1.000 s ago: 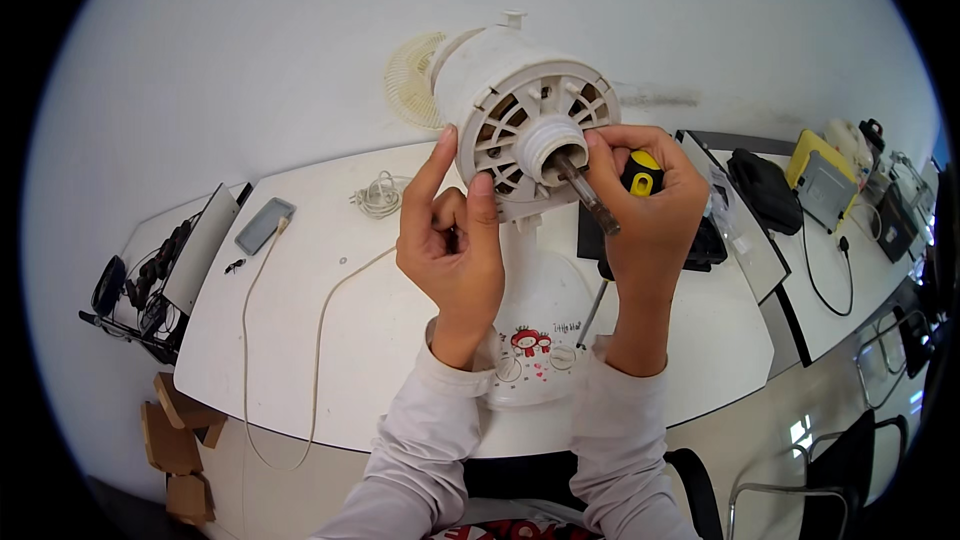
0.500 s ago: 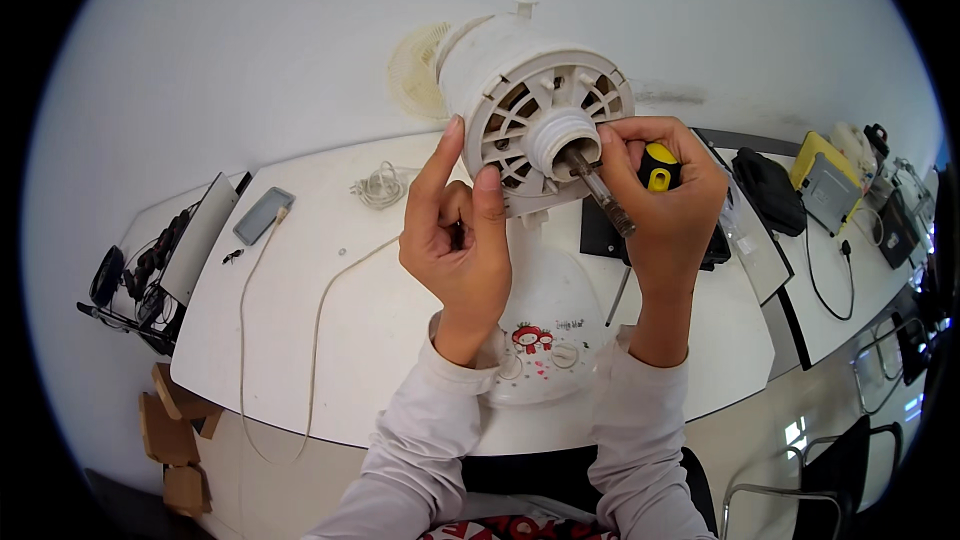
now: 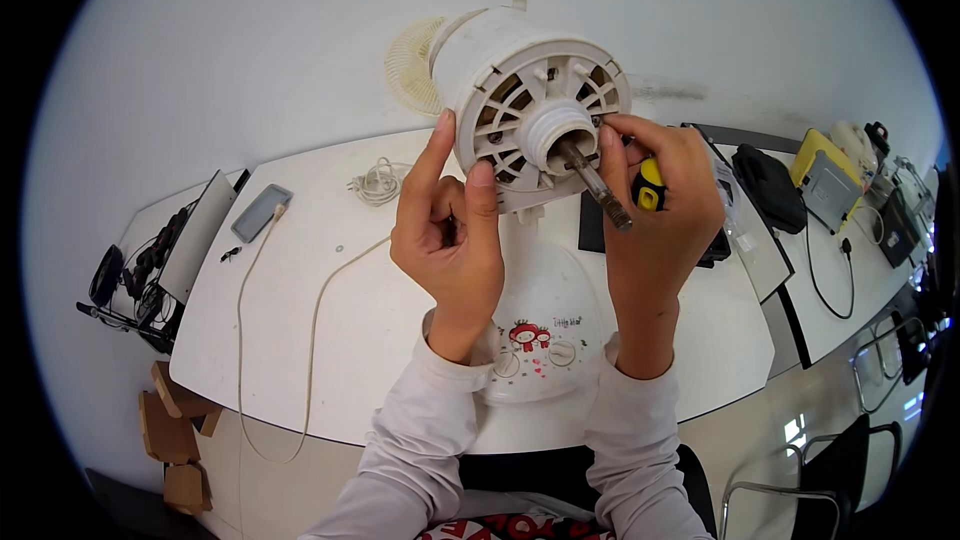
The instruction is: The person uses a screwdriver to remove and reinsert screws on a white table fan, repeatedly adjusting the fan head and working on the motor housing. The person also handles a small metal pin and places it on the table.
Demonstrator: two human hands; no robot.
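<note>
A white fan motor housing (image 3: pixel 508 40), round and slotted, is raised above the table with its slotted face turned toward me. From its threaded collar (image 3: pixel 538 130) a metal shaft (image 3: pixel 603 196) sticks out, down and to the right. My left hand (image 3: pixel 455 230) pinches the left rim between thumb and forefinger. My right hand (image 3: pixel 665 200) is closed, its thumb and forefinger at the right rim beside the collar. Tucked in the curled fingers of that hand is a yellow-and-black screwdriver (image 3: pixel 649 185); only its handle shows. Below the housing lies a white fan base (image 3: pixel 555 290) with a red cartoon print.
Behind the housing is a yellowed round grille (image 3: pixel 410 65) near the wall. A coiled white cord (image 3: pixel 377 183) and a grey tray (image 3: pixel 262 213) with a cable lie at left. Dark items and a yellow-grey case (image 3: pixel 832 190) stand at right. A chair (image 3: pixel 835 480) is at lower right.
Both hands and the housing have shifted slightly left. The housing's face has turned a little, and the screwdriver's metal blade, visible before below my right hand, is now out of sight.
</note>
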